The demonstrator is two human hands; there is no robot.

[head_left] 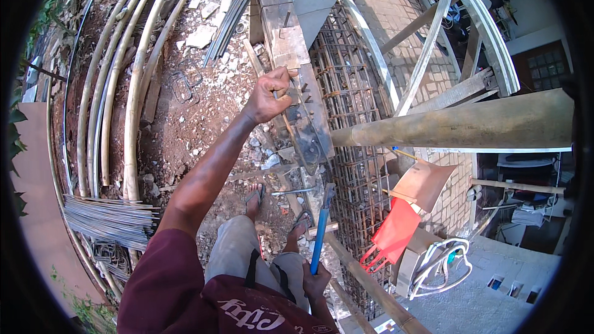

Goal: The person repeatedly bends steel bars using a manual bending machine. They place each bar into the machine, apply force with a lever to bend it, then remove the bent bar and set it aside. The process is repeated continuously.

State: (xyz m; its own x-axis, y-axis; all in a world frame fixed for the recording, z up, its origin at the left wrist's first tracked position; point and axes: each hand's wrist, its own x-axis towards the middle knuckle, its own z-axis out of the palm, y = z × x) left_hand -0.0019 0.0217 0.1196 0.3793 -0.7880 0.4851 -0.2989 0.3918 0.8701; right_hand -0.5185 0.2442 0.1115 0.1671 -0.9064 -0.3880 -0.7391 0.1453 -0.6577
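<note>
My left hand (271, 94) is closed in a fist over a dark wooden beam (318, 114) with short metal pegs standing up from it. A thin metal rod (291, 130) runs from the fist along the beam toward me; its far end is hidden by my fingers. Low at my right side, my right hand (315, 281) grips the lower end of a long blue-handled tool (320, 235). Its grey metal head (328, 193) points away from me, beside the near end of the beam. A short metal bar (292, 192) lies just left of that head.
Right of the beam lies a long rusty rebar cage (352, 86); a thick bamboo pole (458, 125) crosses above it. Bundled steel rods (238, 9) lie ahead, more rods (108, 218) at left beside bamboo poles (136, 99). Rubble covers the ground. A red bag (396, 230) hangs at right.
</note>
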